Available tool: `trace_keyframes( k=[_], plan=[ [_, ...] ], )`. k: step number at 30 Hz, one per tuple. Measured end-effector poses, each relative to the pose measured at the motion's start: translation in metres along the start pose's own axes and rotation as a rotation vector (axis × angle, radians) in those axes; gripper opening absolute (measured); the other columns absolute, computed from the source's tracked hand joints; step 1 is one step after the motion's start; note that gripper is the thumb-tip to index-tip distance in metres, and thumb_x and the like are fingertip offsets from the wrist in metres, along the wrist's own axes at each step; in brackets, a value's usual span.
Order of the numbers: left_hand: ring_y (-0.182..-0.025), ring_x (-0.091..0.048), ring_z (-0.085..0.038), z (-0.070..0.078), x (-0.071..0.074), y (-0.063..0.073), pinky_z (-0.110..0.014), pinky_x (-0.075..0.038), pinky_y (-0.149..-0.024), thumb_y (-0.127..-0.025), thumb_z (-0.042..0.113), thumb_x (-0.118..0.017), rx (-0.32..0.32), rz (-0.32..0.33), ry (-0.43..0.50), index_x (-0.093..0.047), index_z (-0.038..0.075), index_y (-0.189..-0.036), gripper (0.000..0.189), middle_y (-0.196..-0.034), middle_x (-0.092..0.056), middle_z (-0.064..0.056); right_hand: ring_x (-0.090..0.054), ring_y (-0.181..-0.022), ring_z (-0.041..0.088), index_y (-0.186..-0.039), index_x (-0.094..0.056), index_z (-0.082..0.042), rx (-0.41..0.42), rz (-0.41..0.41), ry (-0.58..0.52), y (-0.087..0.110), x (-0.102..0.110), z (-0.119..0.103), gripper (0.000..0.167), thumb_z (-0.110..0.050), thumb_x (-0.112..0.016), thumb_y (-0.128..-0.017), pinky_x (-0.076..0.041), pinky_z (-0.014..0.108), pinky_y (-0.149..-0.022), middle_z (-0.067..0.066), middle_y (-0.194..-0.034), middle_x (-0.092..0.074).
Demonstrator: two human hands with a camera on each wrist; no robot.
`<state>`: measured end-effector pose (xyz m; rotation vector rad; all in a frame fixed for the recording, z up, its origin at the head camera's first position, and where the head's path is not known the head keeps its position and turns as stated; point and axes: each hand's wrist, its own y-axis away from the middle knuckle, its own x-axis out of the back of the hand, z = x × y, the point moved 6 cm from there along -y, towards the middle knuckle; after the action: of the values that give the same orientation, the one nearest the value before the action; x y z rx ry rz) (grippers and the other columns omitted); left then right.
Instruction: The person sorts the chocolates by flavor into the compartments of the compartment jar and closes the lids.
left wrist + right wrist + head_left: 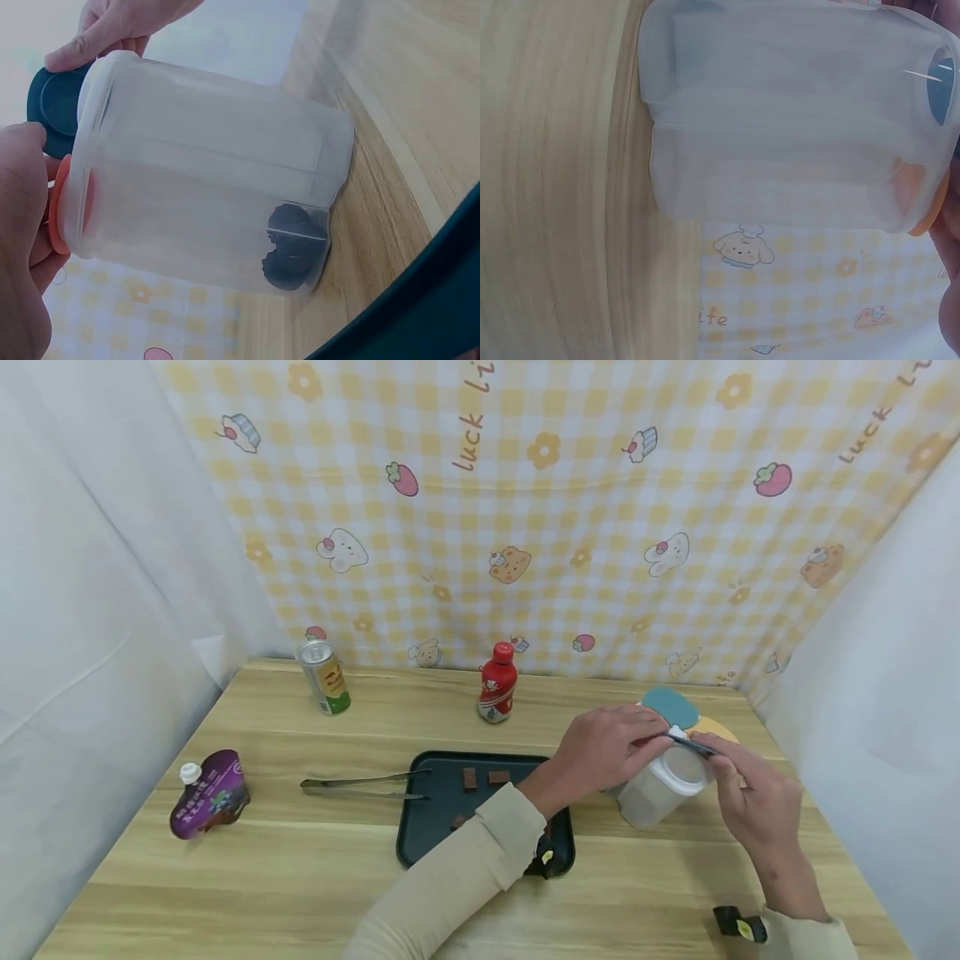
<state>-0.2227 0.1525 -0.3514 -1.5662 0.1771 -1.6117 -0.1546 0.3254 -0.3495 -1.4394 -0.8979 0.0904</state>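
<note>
A clear plastic canister (648,797) with a white rim stands at the table's right side, with teal, yellow and red lids around its top. My left hand (607,752) pinches the edge of a dark teal flip lid (690,744) from the left. On the opposite side, my right hand (765,797) grips the same lid between thumb and fingers. The lid is tilted up above the canister's opening. Dark round cookies (292,259) lie at the bottom of one compartment in the left wrist view. The right wrist view shows the canister's side and an orange lid (930,202).
Left of the canister sits a dark tray (418,839) with brown chocolate pieces (498,777), partly under my left arm. Tongs (352,787) lean on its left edge. A red bottle (498,685), a can (326,681) and a purple pouch (213,797) stand farther off.
</note>
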Motion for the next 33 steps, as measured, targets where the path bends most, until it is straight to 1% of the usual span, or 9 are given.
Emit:
trace_keyframes(
  k=[5,9,12,15,17,20,25,29,33],
  plan=[
    [-0.122,-0.059,-0.002,-0.003,0.003,0.003,-0.013,-0.038,-0.101,-0.105,0.038,-0.059,0.02,-0.012,0.086,-0.076,0.021,-0.123,0.029,-0.125,-0.07,0.009,-0.051,-0.109,-0.019,-0.103,-0.081,0.002,-0.03,0.0,-0.016,-0.001,-0.001,0.003,0.067,-0.056,-0.047,-0.105,-0.033,0.029,-0.038,0.018,-0.094,-0.076],
    [-0.118,-0.06,0.001,-0.007,0.01,0.009,-0.011,-0.039,-0.098,-0.105,0.035,-0.06,0.017,0.004,0.083,-0.074,0.021,-0.126,0.029,-0.126,-0.069,0.01,-0.055,-0.099,-0.016,-0.1,-0.082,0.0,-0.043,0.019,0.002,-0.001,-0.001,0.004,0.067,-0.057,-0.047,-0.105,-0.028,0.024,-0.036,0.016,-0.093,-0.076],
    [-0.113,-0.064,-0.001,-0.013,0.02,0.019,-0.012,-0.044,-0.091,-0.104,0.03,-0.062,0.017,0.052,0.092,-0.075,0.019,-0.122,0.025,-0.123,-0.071,0.008,-0.069,-0.079,0.004,-0.1,-0.082,0.0,-0.049,0.029,0.024,0.0,0.0,0.005,0.067,-0.057,-0.047,-0.105,-0.022,0.018,-0.037,0.015,-0.092,-0.076],
    [-0.112,-0.067,-0.006,-0.023,0.033,0.034,-0.015,-0.048,-0.09,-0.102,0.028,-0.066,0.019,0.116,0.097,-0.077,0.016,-0.12,0.024,-0.122,-0.073,0.004,-0.07,-0.061,0.028,-0.1,-0.082,0.0,-0.061,0.018,0.041,0.001,-0.001,0.007,0.067,-0.056,-0.047,-0.106,-0.021,0.015,-0.038,0.016,-0.092,-0.076],
    [-0.105,-0.07,-0.007,-0.031,0.04,0.044,-0.017,-0.049,-0.089,-0.101,0.027,-0.067,0.017,0.14,0.084,-0.079,0.016,-0.116,0.022,-0.115,-0.075,0.003,-0.067,-0.054,0.033,-0.098,-0.081,0.002,-0.083,0.009,0.051,0.001,-0.001,0.008,0.067,-0.055,-0.048,-0.106,-0.022,0.015,-0.038,0.017,-0.091,-0.076],
    [-0.099,-0.072,-0.009,-0.043,0.051,0.062,-0.021,-0.052,-0.087,-0.099,0.025,-0.069,0.018,0.124,0.062,-0.081,0.015,-0.11,0.019,-0.107,-0.077,0.003,-0.058,-0.043,0.02,-0.096,-0.08,0.004,-0.125,-0.001,0.055,0.001,-0.001,0.011,0.064,-0.052,-0.051,-0.106,-0.02,0.017,-0.037,0.021,-0.089,-0.075],
    [-0.094,-0.072,-0.011,-0.067,0.073,0.093,-0.029,-0.056,-0.083,-0.1,0.025,-0.069,0.067,0.033,0.021,-0.082,0.013,-0.103,0.018,-0.101,-0.077,0.003,-0.033,-0.04,-0.001,-0.096,-0.079,0.008,-0.166,-0.011,0.04,0.001,0.0,0.015,0.058,-0.045,-0.056,-0.106,-0.015,0.02,-0.037,0.026,-0.088,-0.073],
    [-0.095,-0.071,-0.014,-0.088,0.095,0.123,-0.035,-0.057,-0.085,-0.099,0.024,-0.069,0.155,-0.04,-0.023,-0.081,0.013,-0.107,0.018,-0.104,-0.077,0.001,-0.027,-0.041,-0.005,-0.095,-0.078,0.009,-0.183,-0.027,0.036,0.001,0.001,0.015,0.059,-0.045,-0.056,-0.106,-0.015,0.02,-0.037,0.027,-0.085,-0.072],
    [-0.103,-0.07,-0.018,-0.112,0.118,0.159,-0.041,-0.055,-0.091,-0.098,0.022,-0.072,0.257,-0.103,-0.05,-0.08,0.013,-0.111,0.018,-0.109,-0.076,-0.001,-0.023,-0.041,-0.006,-0.091,-0.078,0.01,-0.191,-0.043,0.042,-0.003,0.001,0.013,0.065,-0.048,-0.054,-0.106,-0.014,0.021,-0.038,0.025,-0.072,-0.07]
  ],
)
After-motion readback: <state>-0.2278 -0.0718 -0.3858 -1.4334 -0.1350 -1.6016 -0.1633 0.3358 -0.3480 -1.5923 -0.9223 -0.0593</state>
